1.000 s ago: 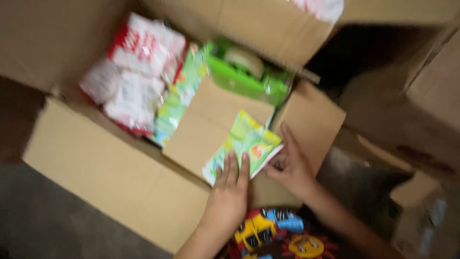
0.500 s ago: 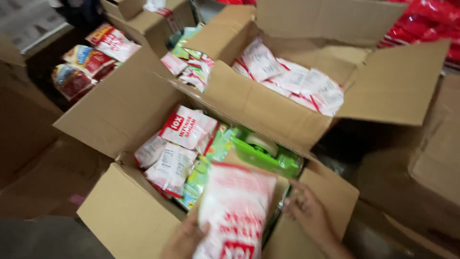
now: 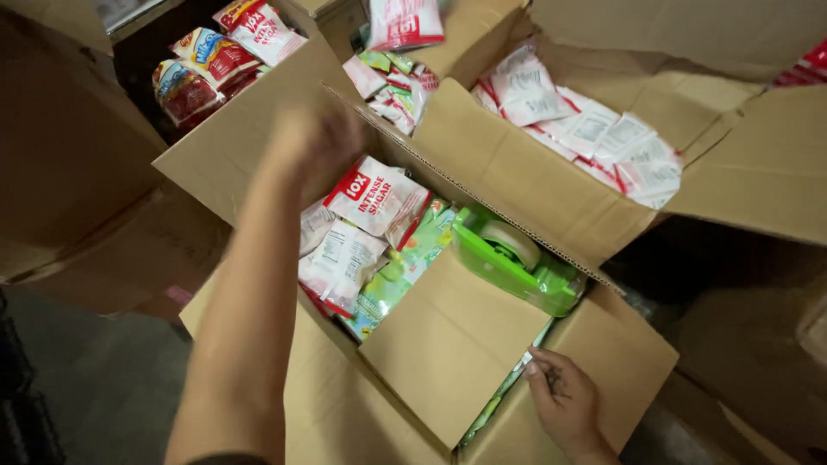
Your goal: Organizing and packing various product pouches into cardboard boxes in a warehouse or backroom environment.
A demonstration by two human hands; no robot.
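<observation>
The left hand [image 3: 312,145] is raised in the upper left of the frame, above the open cardboard box [image 3: 258,164] in the middle. It is blurred, so I cannot tell how far its fingers are open or if they hold something. The left forearm goes from the bottom edge up to it, almost straight and bare.

The right hand [image 3: 564,403] is low in the lower right of the frame. Its palm faces down and the fingers are loosely spread, resting on the edge of a box flap [image 3: 603,362]. They close on nothing. The fingertips lie just beside a thin green packet [image 3: 504,392] that stands in the gap between 2 flaps.

In this box, a white and red packet [image 3: 377,196] lies on top, glossy and a little crumpled. Under it are more white packets [image 3: 340,263] with small print. Beside them lie flat green sachets [image 3: 405,271], shiny like foil. A green plastic tape dispenser [image 3: 517,263] sits to the right of the sachets, in the middle of the frame. It holds a pale roll of tape. A plain brown flap [image 3: 452,340], matt and smooth, covers the lower part of the box.

Another open box [image 3: 517,172] in the upper right of the frame holds many flat white packets [image 3: 594,129]. In the upper left, round red and yellow bags [image 3: 202,65] lie in a dark gap between cartons.
</observation>
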